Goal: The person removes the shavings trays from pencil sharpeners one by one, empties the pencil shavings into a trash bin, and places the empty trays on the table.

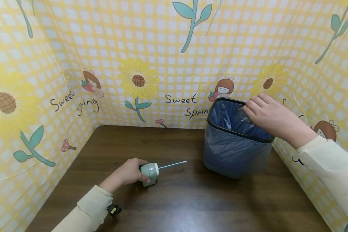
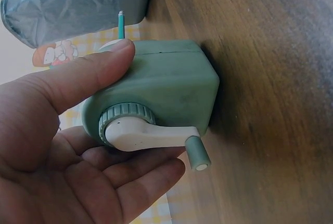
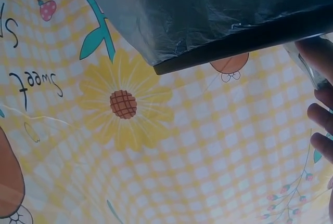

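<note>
A green crank pencil sharpener point(image 1: 149, 171) is at the middle left of the table, gripped by my left hand point(image 1: 130, 170). The left wrist view shows my thumb across its top, fingers beneath, and a white crank point(image 2: 148, 134) facing the camera. A thin teal pencil point(image 1: 172, 164) sticks out of the sharpener's front, pointing right. Over the mouth of a bin point(image 1: 235, 154) at the right, my right hand point(image 1: 266, 112) pinches a small clear plastic piece point(image 1: 244, 115). That piece shows only partly; my hand hides the rest.
A bluish plastic liner point(image 1: 223, 117) fills the bin, under a black rim point(image 1: 237, 131). The brown wooden table point(image 1: 174, 203) has a yellow checked cloth point(image 1: 162, 42) with flowers hanging behind it and on both sides.
</note>
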The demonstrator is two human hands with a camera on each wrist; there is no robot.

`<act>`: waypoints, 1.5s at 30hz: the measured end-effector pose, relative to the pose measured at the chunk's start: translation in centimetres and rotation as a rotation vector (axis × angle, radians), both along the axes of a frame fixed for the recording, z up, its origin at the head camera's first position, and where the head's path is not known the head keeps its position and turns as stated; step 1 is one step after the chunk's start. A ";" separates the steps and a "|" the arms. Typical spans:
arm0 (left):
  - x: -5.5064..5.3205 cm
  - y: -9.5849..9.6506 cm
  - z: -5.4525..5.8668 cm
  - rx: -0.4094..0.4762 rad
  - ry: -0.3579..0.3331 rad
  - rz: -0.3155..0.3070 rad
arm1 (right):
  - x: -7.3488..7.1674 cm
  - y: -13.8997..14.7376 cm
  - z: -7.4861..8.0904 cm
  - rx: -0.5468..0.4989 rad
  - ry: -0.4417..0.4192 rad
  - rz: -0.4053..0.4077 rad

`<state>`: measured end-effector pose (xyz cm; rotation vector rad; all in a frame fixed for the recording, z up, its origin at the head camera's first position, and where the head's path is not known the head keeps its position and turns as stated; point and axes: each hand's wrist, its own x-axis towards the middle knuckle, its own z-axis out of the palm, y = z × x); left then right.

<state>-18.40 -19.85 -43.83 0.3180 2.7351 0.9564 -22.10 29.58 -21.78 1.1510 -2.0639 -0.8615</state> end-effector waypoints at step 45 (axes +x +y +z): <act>-0.1 0.0 0.0 -0.011 0.008 -0.004 | 0.0 -0.2 0.9 0.184 0.082 0.057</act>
